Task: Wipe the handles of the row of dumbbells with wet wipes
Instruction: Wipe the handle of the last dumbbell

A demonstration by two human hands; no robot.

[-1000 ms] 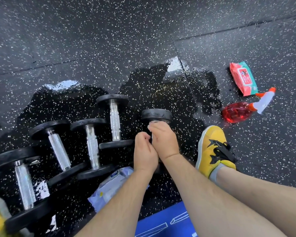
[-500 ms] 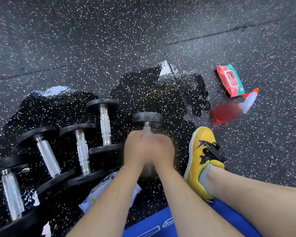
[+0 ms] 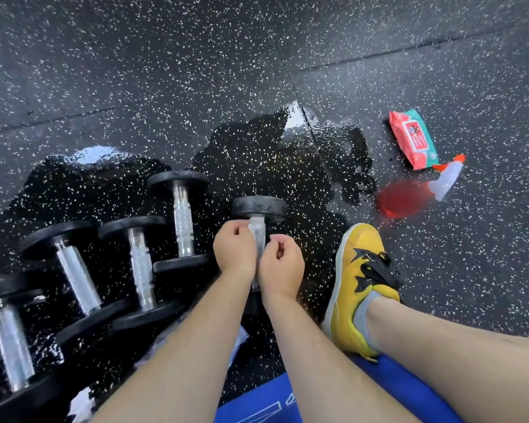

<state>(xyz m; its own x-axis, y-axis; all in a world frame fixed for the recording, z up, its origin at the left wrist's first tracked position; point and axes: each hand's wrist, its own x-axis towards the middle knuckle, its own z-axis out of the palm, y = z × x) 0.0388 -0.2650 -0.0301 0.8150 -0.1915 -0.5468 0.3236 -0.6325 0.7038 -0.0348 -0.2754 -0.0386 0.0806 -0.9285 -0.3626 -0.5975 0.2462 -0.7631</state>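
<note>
L hand (image 3: 234, 253): fingers pinched wet wipe (image 3: 255, 236).
R hand (image 3: 281, 267): curled fingers pinched it too.
Wet wipe: over rightmost dumbbell (image 3: 258, 207) handle.

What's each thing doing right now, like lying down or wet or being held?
Right-end dumbbell, lying down, wipe around its handle.
Left hand, pinches the wipe.
Right hand, fingers curled beside handle; grip unclear.
Other dumbbells, lying side by side.
Spray bottle, lying on its side.
Wipes pack, flat, flap looks shut.
Floor, wet around the dumbbells.

Head-worn wide view looks steeply down, close over the speckled floor (image 3: 165, 71)
</note>
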